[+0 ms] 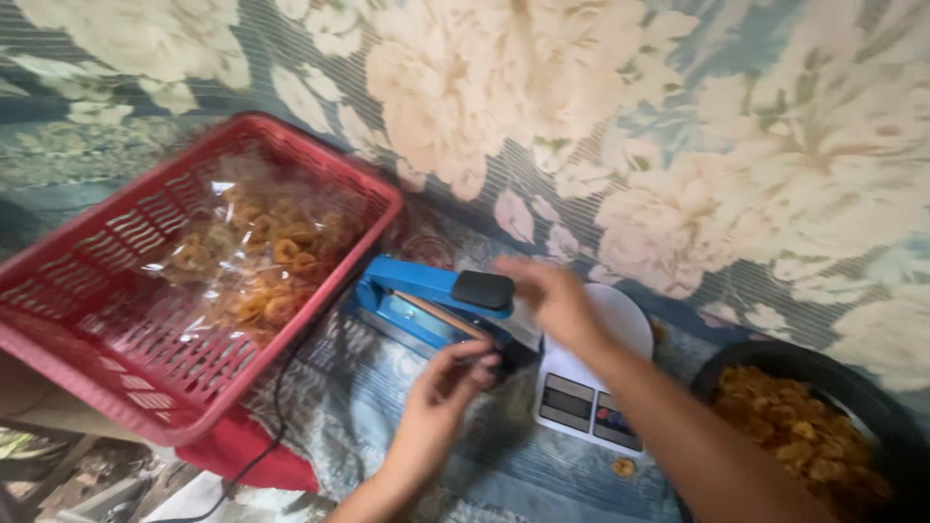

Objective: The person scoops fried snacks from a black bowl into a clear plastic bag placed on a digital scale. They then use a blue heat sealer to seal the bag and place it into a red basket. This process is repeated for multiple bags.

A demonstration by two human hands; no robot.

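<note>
one head-worn view looks steeply down, close, tilted, over a floral cloth (pixel 678 145) and red basket (pixel 116 368).

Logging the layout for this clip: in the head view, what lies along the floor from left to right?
Red plastic slotted basket holding clear bags of fried snacks → blue impulse heat sealer with black handle → white digital kitchen scale → black round bowl of golden chips.

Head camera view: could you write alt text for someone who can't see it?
Two bare hands, left hand and right hand, reach to a blue heat sealer beside a white kitchen scale. A red basket holds bagged chips; a dark bowl holds loose ones.
</note>
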